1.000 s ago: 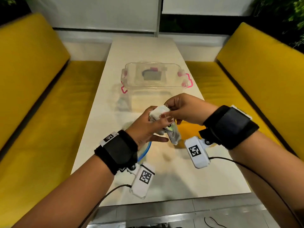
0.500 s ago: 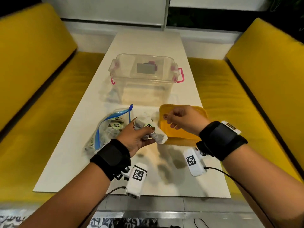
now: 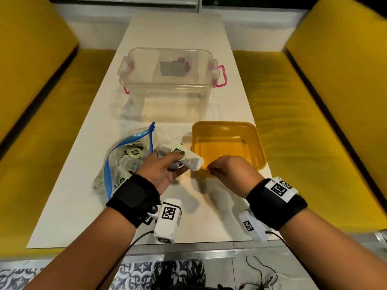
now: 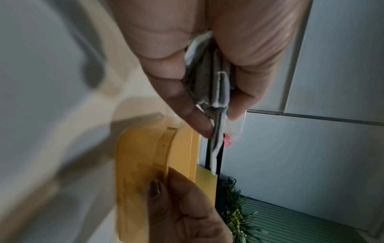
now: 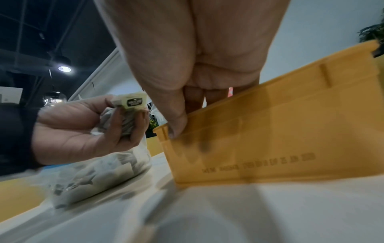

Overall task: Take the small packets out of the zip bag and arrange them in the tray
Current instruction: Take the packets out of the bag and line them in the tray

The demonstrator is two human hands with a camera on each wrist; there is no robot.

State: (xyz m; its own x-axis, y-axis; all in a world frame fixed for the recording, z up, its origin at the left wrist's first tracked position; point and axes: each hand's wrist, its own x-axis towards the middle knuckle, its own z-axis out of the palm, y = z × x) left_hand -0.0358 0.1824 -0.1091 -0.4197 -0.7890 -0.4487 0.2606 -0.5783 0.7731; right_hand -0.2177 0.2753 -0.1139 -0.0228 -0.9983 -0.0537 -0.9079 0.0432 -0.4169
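My left hand [image 3: 170,164] grips a bunch of small white packets [image 3: 189,161] with green-labelled tags, held just left of the yellow tray [image 3: 258,143]. The left wrist view shows the packets [image 4: 209,78] squeezed between thumb and fingers. My right hand [image 3: 216,168] pinches the tray's near rim; in the right wrist view its thumb lies outside the wall [image 5: 270,139] and its fingers inside. The tray's floor is bare. The clear zip bag [image 3: 123,162] with a blue zip lies open on the table, left of my left hand, with several packets inside.
A clear plastic box [image 3: 167,84] with pink latches stands behind the tray and bag on the white table [image 3: 69,201]. Yellow benches [image 3: 314,122] run along both sides. Cables hang from both wrist cameras.
My right hand let go of the packet bunch, moved right and down, and took hold of the tray's near rim. My left hand lowered, keeping the packets.
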